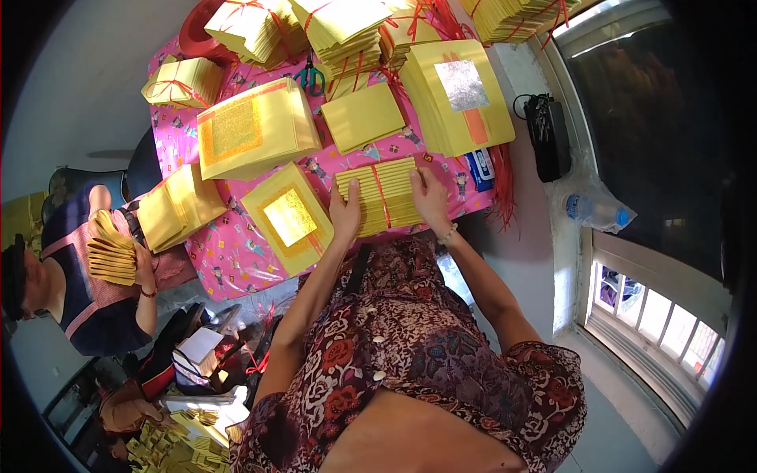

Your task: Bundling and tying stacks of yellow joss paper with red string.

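Observation:
A bundle of folded yellow paper [400,203] lies at the near edge of the table, its folds lined up in rows. A red string [381,193] runs across its middle. My left hand [344,210] grips the bundle's left end, thumb on top. At the opposite end my right hand [430,200] holds it the same way, a bracelet on that wrist. Just beyond the bundle is a flat stack of plain yellow paper [363,118]. To the left sits a yellow paper stack with a gold square [289,217].
A pink patterned tablecloth [225,272] covers the table. Larger paper stacks [256,130] and tied bundles [183,81] crowd its far side, near green-handled scissors [310,79]. Red strings [503,189] hang off the right edge. At left a co-worker [98,268] holds folded yellow paper.

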{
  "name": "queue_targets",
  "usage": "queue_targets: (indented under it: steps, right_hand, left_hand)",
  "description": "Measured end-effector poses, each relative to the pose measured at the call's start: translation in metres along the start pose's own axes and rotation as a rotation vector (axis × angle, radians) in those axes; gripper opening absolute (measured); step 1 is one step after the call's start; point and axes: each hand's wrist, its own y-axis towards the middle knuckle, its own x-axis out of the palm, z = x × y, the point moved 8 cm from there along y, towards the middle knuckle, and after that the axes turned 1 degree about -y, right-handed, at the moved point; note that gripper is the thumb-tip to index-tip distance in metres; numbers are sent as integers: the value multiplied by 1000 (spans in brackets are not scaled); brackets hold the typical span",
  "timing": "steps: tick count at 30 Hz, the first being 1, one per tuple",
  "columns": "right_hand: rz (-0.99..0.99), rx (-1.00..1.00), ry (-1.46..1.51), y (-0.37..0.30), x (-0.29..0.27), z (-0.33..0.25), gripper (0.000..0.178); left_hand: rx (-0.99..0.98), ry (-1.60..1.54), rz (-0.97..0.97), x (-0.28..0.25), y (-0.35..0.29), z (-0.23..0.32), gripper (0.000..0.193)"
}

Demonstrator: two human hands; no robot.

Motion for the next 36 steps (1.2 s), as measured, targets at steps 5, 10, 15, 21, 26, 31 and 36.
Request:
queue_targets:
  steps: [5, 10, 15, 21, 26, 31, 36]
  right_hand:
    - [-87, 134, 310, 4, 16, 35, 30]
    - [-208, 141, 94, 2, 11, 13, 28]
    - [-153, 45, 190, 3, 14, 43, 29]
    - [-250, 221, 333, -18, 6, 44, 31]
    - [-225, 119, 193, -21, 0, 25, 36]
    - [-278, 140, 180, -27, -4, 23, 36]
    - [-331, 244, 386, -25, 6, 29, 37]
  left_hand:
    - [13, 179, -6, 3, -8, 15, 74]
    - [10, 129, -7, -6, -2, -3, 77]
    - [44, 129, 20, -5, -1, 1, 74]
    - [53, 203, -46, -6, -21, 17, 70]
    - [44, 303, -41, -6, -22, 19, 67]
    - [37, 224, -72, -3, -21, 22, 65]
    - [-113, 17, -74, -4, -9, -9, 64]
